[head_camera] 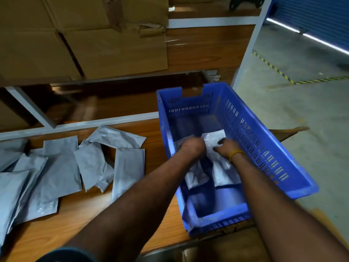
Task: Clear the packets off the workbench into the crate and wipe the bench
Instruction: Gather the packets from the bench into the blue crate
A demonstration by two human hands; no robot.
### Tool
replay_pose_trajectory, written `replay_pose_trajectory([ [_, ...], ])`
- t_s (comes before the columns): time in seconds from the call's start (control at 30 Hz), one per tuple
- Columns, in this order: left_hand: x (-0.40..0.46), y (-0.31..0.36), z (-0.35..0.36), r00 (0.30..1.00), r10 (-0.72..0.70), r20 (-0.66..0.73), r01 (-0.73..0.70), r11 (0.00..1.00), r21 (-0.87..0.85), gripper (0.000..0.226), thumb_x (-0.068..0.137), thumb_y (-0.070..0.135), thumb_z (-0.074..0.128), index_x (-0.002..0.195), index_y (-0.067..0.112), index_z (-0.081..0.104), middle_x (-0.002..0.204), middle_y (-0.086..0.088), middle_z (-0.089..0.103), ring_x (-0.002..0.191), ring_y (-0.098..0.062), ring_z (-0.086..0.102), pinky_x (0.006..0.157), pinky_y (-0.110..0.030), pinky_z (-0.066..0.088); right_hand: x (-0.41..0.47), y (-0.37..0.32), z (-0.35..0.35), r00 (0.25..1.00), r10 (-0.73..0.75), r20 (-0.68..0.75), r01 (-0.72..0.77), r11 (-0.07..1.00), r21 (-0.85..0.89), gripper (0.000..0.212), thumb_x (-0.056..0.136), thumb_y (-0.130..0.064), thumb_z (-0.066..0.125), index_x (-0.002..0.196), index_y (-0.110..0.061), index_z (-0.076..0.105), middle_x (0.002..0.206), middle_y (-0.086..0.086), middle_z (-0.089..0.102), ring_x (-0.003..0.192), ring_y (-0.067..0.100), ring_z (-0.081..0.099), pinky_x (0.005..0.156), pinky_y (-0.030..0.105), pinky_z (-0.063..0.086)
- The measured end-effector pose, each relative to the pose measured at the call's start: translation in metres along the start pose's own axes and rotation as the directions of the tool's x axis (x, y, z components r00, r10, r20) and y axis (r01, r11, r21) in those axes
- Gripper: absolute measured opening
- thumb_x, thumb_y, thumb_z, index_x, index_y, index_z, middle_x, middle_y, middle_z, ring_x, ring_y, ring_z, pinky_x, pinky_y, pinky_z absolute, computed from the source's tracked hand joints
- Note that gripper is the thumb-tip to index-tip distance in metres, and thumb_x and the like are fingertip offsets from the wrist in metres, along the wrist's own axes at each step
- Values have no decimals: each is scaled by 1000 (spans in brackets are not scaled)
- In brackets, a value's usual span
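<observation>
Both hands are down inside the blue slotted crate [268, 148], which sits at the right end of the wooden workbench [90, 208]. Left hand [190, 148] is curled round the top of a grey-white packet [196, 176]; fingers are mostly hidden behind the knuckles, so the exact grip is unclear. Right hand [223, 148], with a yellow band [236, 154] on its wrist, grips a second packet [222, 173], dark-painted nails showing on its surface. A third packet or the same one's upper end [213, 136] sticks out beyond the fingers; cannot tell which. So two packets in the crate for sure, maybe three.

On the bench left of the crate: a loose overlapping spread of grey packets [60, 167], roughly eight to ten, the count unsure because of overlap and the frame edge.

Behind the bench, stacked cardboard boxes [94, 35] on a white-framed shelf [213, 21], at least three.
</observation>
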State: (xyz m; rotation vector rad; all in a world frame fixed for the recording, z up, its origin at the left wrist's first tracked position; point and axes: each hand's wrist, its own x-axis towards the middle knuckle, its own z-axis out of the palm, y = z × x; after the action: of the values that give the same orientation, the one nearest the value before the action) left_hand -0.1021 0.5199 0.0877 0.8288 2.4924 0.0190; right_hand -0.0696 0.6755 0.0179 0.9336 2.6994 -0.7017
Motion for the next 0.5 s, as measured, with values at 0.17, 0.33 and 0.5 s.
replay_pose_trajectory([
  [0.17,-68,-24,-17,701,82,-708,-415,854,-313,28,89,15,55,114,19,65,110,-2,65,98,-17,61,79,-29,50,-44,-34,-41,911,-2,-413,169,914,369,36,87,-32,65,116,-12,68,118,17,66,113,34,59,95,37,47],
  [0.33,-152,-94,20,481,-247,-841,-529,684,-503,20,92,9,59,105,22,67,97,8,64,82,-9,60,66,-24,48,-139,-90,-41,811,-70,-581,474,661,583,18,87,-31,62,104,-24,68,104,7,68,94,17,64,84,31,52],
  [0.5,-167,-175,95,587,-483,-650,-243,661,-710,17,93,16,58,104,27,65,102,9,65,76,-4,60,63,-28,51,-240,-171,25,743,-306,-595,656,511,556,19,88,-19,64,105,-28,66,104,-5,58,83,4,60,74,13,47],
])
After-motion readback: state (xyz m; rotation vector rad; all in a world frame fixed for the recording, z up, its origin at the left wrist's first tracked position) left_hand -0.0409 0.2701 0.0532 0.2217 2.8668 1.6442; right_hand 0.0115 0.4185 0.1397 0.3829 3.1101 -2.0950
